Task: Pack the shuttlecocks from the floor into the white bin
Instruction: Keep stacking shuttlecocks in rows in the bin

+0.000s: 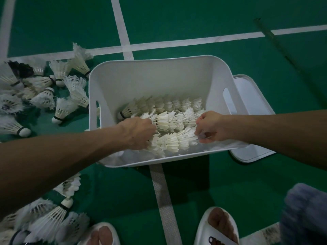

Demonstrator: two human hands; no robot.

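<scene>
A white plastic bin (159,73) sits on the green court floor (177,23), which has white lines on it. Three long rows of white feather shuttlecocks lie inside the bin. Each row is made of shuttlecocks pushed one into the next. The far row (164,103) lies by itself, with its round tip near the bin's left wall. The middle row (175,119) and the near row (173,142) run between the two hands.

The left hand (137,132) has its fingers curled round the left ends of these rows. I cannot tell if it holds one row or both. The right hand (210,127) has its fingers bent and pinches the feathers at the right end of the near row, close to the bin's near wall.

A flat white lid (251,121) lies on the floor just beside the bin's right wall. Many loose shuttlecocks (44,96) lie in a heap on the floor by the bin's left wall. More shuttlecocks (47,220) lie near the bottom left corner of the view. Two feet in white slippers (201,227) stand in front of the bin. A thin dark stick (265,28) lies on the floor, far off to the right.
</scene>
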